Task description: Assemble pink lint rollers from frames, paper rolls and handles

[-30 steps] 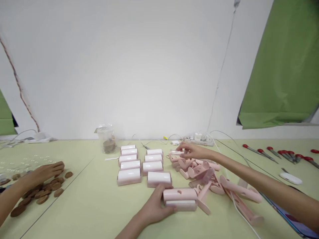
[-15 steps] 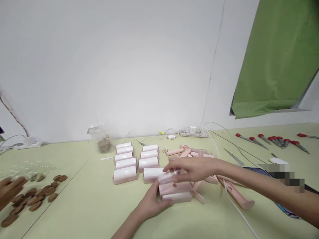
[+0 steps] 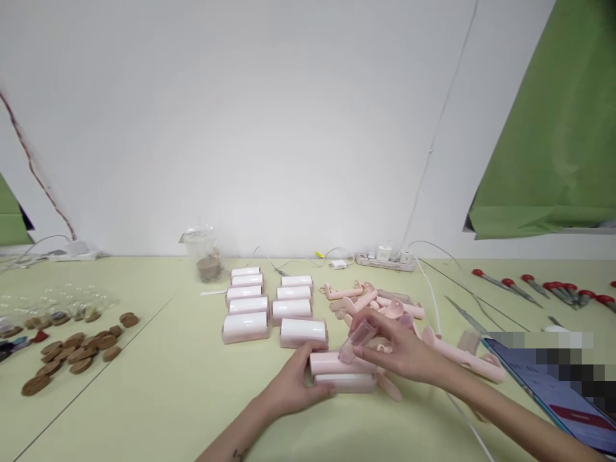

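My left hand (image 3: 301,384) is closed around the left end of a pink lint roller (image 3: 344,383), whose white roll shows below a pink casing. Between the fingers and thumb of my right hand (image 3: 392,346) is a clear pinkish plastic tube (image 3: 357,341), tilted over the top of that casing. Just behind stands a white roll in a clear cover (image 3: 303,332), at the front of two columns of similar rolls (image 3: 245,326). Pink plastic handles (image 3: 363,301) lie heaped behind my right hand.
Brown round discs (image 3: 81,351) and clear domes (image 3: 58,305) lie at left. A bagged cup (image 3: 208,260) and power strip (image 3: 385,262) stand by the wall. Red-handled tools (image 3: 520,290), a blade (image 3: 464,314) and a phone (image 3: 553,398) are at right, with a white cable (image 3: 433,295) crossing the table.
My right hand has drawn back to the right, with the clear tube now tilted up in its fingers. My left hand keeps its hold on the roller. The view has turned slightly left.
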The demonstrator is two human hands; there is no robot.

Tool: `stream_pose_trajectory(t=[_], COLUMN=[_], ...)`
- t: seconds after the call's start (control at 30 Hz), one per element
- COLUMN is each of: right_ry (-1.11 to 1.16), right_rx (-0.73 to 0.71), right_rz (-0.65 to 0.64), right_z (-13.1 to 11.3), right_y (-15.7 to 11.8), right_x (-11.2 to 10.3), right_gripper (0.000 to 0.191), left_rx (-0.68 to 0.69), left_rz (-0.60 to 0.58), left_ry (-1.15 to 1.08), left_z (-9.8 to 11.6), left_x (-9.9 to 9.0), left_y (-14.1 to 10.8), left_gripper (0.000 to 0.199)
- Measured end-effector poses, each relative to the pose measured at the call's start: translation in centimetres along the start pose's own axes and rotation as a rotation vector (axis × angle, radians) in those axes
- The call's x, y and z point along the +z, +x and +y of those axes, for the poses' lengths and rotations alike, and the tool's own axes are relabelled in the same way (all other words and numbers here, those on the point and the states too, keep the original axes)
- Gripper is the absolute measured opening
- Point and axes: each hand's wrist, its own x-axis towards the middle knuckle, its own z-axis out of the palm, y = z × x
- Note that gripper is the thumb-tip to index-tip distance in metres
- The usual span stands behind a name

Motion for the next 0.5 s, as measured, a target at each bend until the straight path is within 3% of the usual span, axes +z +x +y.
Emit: stream_pose_trajectory(t=[0.17,0.3,0.5], right_ry=[-0.241,-0.291,-0.329], right_rx=[0.054,0.09,0.023], right_rz=[-0.113,-0.228,-0.154], right_z=[-2.2,-3.4,-3.5], right_y=[2.2,3.1,1.6], right_x=[-1.2,-1.1,0.2], right_gripper=[0.014,0.021,0.014], left_rx=[-0.021,-0.027,-0.046], left_rz=[0.043,0.137,0.168], left_ry=[0.037,0.146,0.175], left_z=[0.5,0.7,1.4], left_x=[0.3,1.3,2.2], left_y=[-0.1,-0.6,-1.2], left_gripper=[0.054,0.069,0.069])
